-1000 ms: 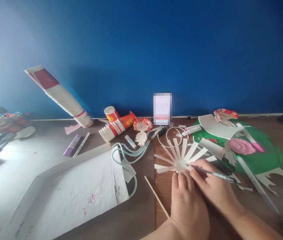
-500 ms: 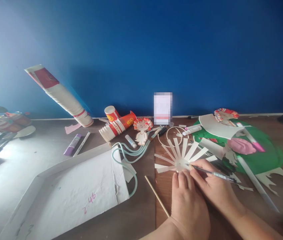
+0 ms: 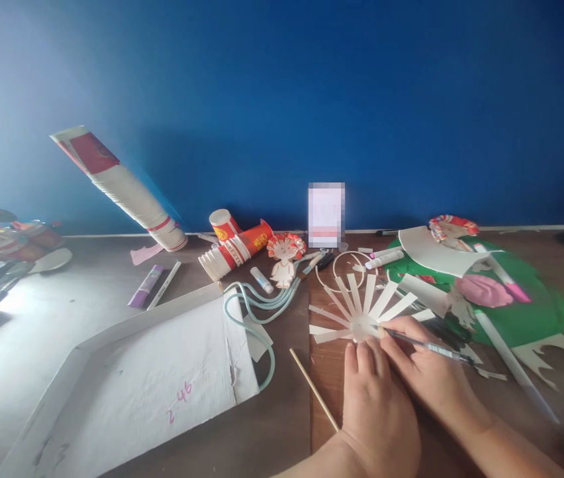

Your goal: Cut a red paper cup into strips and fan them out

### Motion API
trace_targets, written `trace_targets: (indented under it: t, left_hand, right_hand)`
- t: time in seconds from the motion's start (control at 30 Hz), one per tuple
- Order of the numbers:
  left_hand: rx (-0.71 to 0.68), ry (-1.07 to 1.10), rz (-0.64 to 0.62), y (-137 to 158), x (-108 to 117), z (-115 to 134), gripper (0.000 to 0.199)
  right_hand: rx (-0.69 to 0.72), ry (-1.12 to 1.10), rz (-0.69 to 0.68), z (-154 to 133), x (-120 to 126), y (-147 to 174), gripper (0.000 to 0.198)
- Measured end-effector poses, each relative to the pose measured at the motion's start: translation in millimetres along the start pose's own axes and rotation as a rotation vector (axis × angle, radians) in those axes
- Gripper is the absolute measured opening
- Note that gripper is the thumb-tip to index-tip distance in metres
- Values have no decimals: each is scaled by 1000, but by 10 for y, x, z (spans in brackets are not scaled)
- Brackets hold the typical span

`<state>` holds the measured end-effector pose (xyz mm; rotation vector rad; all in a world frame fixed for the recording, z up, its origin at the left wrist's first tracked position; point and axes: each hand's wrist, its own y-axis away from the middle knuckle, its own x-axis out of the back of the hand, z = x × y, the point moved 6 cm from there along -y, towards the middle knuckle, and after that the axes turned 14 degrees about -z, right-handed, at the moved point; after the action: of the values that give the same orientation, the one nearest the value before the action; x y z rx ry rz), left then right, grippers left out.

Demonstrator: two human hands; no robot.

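Observation:
A white paper cup cut into strips [image 3: 360, 323] lies spread like a sunburst on the brown tabletop. My left hand [image 3: 380, 405] rests over its near edge, fingers stretched out and pressing it down. In my right hand [image 3: 434, 372] a pen [image 3: 436, 346] is pinched, its tip at the round centre of the cut cup. Part of the near strips is hidden under my hands. Left of my left hand lies a thin wooden stick [image 3: 314, 390].
A white cardboard box lid [image 3: 147, 398], pale green cables [image 3: 269, 305] and a paper doll [image 3: 284, 271] lie to the left. Paper cups [image 3: 236, 249] and a long cup stack [image 3: 129, 199] are behind. Markers [image 3: 501, 273] and pink paper [image 3: 483, 291] lie over a green sheet [image 3: 545, 299] at right.
The whole view has shifted very slightly. Both hands, the pen and the cut cup keep the same position relative to one another.

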<state>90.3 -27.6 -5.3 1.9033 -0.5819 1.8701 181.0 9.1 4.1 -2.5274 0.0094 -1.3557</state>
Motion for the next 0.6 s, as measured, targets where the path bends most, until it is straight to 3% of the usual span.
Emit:
trace_targets:
  t: [0.6]
  left_hand:
    - [-17, 9, -26, -2, -30, 6, 58]
  right_hand:
    - [-19, 14, 0, 8, -9, 1, 11]
